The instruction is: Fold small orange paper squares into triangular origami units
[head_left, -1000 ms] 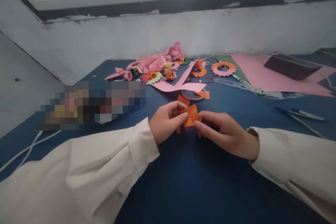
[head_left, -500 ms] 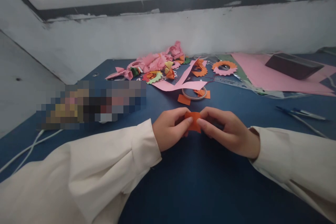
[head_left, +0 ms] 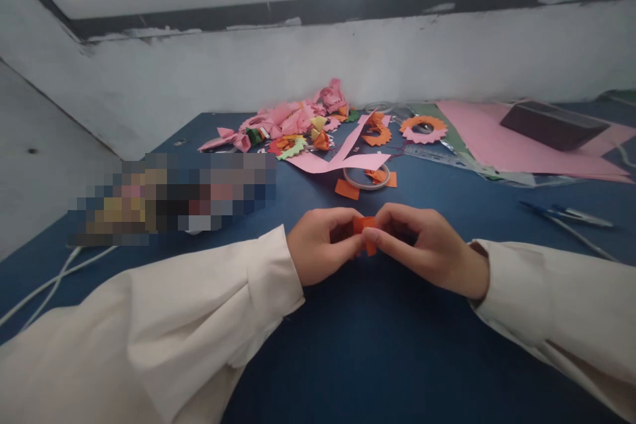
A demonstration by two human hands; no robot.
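Note:
A small piece of orange paper (head_left: 366, 223) is pinched between both hands above the blue table (head_left: 358, 344). My left hand (head_left: 322, 245) grips its left side with thumb and fingers. From the right, my right hand (head_left: 428, 248) holds it too, its thumb lying across the front. The paper looks bent or folded, and much of it is hidden by the fingers. Just beyond the hands lies a loose orange paper piece (head_left: 347, 189), beside a ring-shaped roll (head_left: 346, 177) with more orange pieces in and around it.
Behind lie a pink paper strip (head_left: 362, 161), a heap of crumpled pink paper (head_left: 285, 120) and a toothed orange-and-pink paper ring (head_left: 424, 130). At right are pink sheets (head_left: 489, 139) under a dark box (head_left: 554, 124), and a pen (head_left: 581, 216). White cables (head_left: 62, 271) run at left, near a blurred-out area.
The orange paper has gone from a fairly flat, upright piece to a bent or folded one, showing less of itself. The thumbs have drawn closer together over it.

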